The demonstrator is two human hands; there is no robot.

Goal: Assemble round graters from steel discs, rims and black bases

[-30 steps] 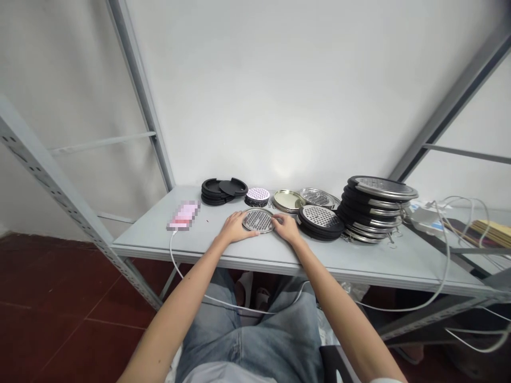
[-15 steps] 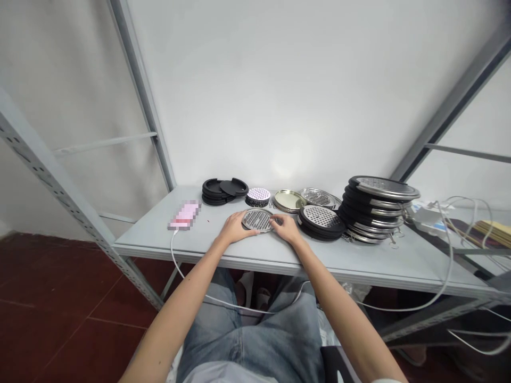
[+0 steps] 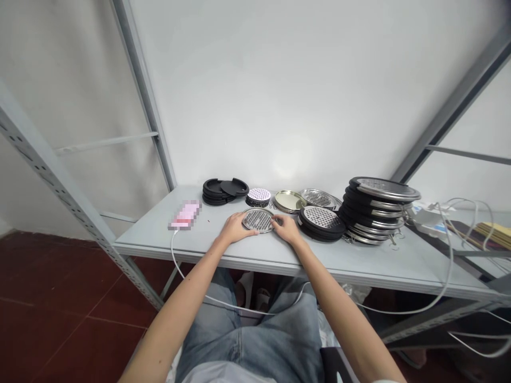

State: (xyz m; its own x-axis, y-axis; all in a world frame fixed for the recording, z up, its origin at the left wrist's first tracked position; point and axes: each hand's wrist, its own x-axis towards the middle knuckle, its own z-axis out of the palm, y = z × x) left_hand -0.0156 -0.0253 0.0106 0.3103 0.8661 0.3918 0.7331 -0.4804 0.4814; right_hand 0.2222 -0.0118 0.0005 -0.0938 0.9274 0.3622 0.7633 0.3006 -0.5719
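Disc, silvery and patterned (image 3: 257,219), lies flat just below the frame's centre, between both hands. The left hand (image 3: 235,229) spreads thumb and fingers wide along its left and lower rim; the right hand's (image 3: 286,229) bunched fingertips meet the right rim, whether pinching it I cannot tell.

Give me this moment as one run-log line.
metal disc: flat on table | left hand: at left edge | right hand: at right edge

Metal disc (image 3: 258,219) — edges part-hidden; pink device (image 3: 186,213) — pixelated, unreadable
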